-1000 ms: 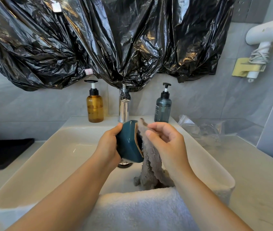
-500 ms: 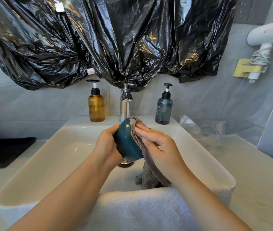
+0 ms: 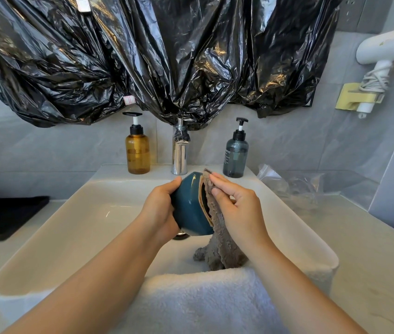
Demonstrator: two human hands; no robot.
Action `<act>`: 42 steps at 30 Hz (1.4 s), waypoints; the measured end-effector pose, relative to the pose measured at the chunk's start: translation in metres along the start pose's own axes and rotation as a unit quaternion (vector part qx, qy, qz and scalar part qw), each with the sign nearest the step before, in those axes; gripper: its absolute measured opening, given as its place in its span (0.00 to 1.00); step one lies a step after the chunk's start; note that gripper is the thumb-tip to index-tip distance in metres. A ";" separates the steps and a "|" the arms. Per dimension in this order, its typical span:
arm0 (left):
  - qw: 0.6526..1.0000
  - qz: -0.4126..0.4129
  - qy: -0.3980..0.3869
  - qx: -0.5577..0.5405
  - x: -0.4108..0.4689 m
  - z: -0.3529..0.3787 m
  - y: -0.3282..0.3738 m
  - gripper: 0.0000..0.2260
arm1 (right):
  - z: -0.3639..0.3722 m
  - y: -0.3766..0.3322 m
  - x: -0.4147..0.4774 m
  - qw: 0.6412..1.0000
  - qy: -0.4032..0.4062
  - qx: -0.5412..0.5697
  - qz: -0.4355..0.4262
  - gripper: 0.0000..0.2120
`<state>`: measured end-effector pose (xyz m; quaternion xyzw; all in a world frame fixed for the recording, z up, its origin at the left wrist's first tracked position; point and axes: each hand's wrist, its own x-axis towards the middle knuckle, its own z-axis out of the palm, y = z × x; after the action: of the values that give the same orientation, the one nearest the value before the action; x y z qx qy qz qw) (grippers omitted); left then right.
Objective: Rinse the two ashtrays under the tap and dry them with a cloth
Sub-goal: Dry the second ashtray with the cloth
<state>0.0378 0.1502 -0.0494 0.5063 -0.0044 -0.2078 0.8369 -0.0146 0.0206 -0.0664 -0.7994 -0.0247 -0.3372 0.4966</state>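
Since a second ago, the right hand (image 3: 236, 208) has gone from pinching the cloth (image 3: 220, 247) clear of the ashtray (image 3: 188, 206) to laying it against the ashtray's mouth. I note its fingers now lie nearly flat, pressing cloth to the upper rim; whether the thumb pinches underneath I cannot tell.

The left hand (image 3: 159, 213) cups the teal ashtray from behind, fingers curled round its body. The ashtray is tipped on its side over the middle of the sink (image 3: 46, 237), in front of the tap (image 3: 179, 153).

The cloth's tail hangs to the sink floor, by the near edge, where a white towel (image 3: 191, 297) is draped. A second ashtray is not in view.

Assessment: drying is under way and dark interior still shows beside the cloth. I would push the cloth into the bowl, turn the ashtray against it, and keep the left-hand grip firm, since glazed ware is likely slippery when wet.
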 end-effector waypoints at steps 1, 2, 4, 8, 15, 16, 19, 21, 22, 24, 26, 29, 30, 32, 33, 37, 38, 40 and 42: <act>1.000 0.002 0.003 -0.005 0.000 0.000 0.000 0.11 | -0.002 0.002 0.000 1.000 0.000 -0.019 0.012 0.16; 1.000 0.004 0.007 -0.009 0.000 0.000 0.001 0.11 | -0.003 0.004 -0.002 0.999 -0.001 -0.037 0.025 0.16; 1.000 0.007 0.019 -0.013 0.000 -0.001 0.002 0.13 | -0.007 0.006 -0.005 0.996 -0.016 -0.067 0.049 0.14; 0.997 0.036 0.070 -0.009 0.000 0.000 0.005 0.14 | -0.009 0.004 -0.014 0.987 -0.091 -0.107 0.079 0.09; 0.991 0.060 0.101 0.061 -0.005 0.001 0.006 0.10 | -0.037 0.006 -0.011 0.985 -0.111 -0.080 0.104 0.08; 0.989 0.065 0.103 0.085 -0.005 0.001 0.005 0.10 | -0.039 0.008 -0.012 0.975 -0.151 -0.120 0.111 0.12; 0.982 0.063 0.116 0.135 -0.003 0.000 0.004 0.13 | -0.040 0.011 -0.015 0.901 -0.342 -0.204 0.171 0.29; 0.978 0.053 0.130 0.152 -0.002 -0.001 0.005 0.14 | -0.039 0.008 -0.012 0.863 -0.395 -0.256 0.184 0.33; 0.977 0.052 0.135 0.157 -0.002 -0.002 0.005 0.13 | -0.038 0.008 -0.009 0.851 -0.404 -0.276 0.188 0.35; 0.976 0.055 0.137 0.161 -0.002 -0.003 0.006 0.10 | -0.034 0.009 -0.006 0.835 -0.412 -0.303 0.203 0.36; 0.976 0.052 0.137 0.162 -0.002 -0.003 0.006 0.09 | -0.030 0.011 -0.006 0.826 -0.412 -0.321 0.211 0.36; 0.975 0.045 0.141 0.165 -0.001 -0.002 0.006 0.10 | -0.030 0.016 -0.006 0.846 -0.376 -0.304 0.225 0.32; 0.975 0.044 0.140 0.167 -0.002 -0.001 0.006 0.11 | -0.031 0.017 -0.005 0.861 -0.357 -0.283 0.228 0.29; 0.974 0.046 0.134 0.174 -0.004 0.000 0.006 0.11 | -0.032 0.019 -0.006 0.900 -0.297 -0.231 0.222 0.22; 0.974 0.048 0.132 0.178 -0.006 0.001 0.006 0.11 | -0.033 0.020 -0.006 0.922 -0.256 -0.206 0.205 0.19; 0.970 0.067 0.131 0.191 -0.018 0.006 0.007 0.12 | -0.043 0.013 -0.008 0.976 -0.097 -0.155 0.117 0.14; 0.969 0.075 0.130 0.198 -0.022 0.008 0.008 0.12 | -0.048 0.008 -0.007 0.982 -0.069 -0.148 0.095 0.15; 0.963 0.094 0.124 0.219 -0.034 0.013 0.010 0.11 | -0.060 -0.004 -0.006 0.988 -0.025 -0.135 0.064 0.17; 0.959 0.112 0.112 0.235 -0.049 0.019 0.013 0.10 | -0.075 -0.019 -0.007 0.992 0.012 -0.120 0.047 0.17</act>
<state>-0.0065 0.1567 -0.0196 0.7050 -0.0165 -0.0475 0.7074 -0.0655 -0.0289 -0.0343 -0.8494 0.0595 -0.3235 0.4128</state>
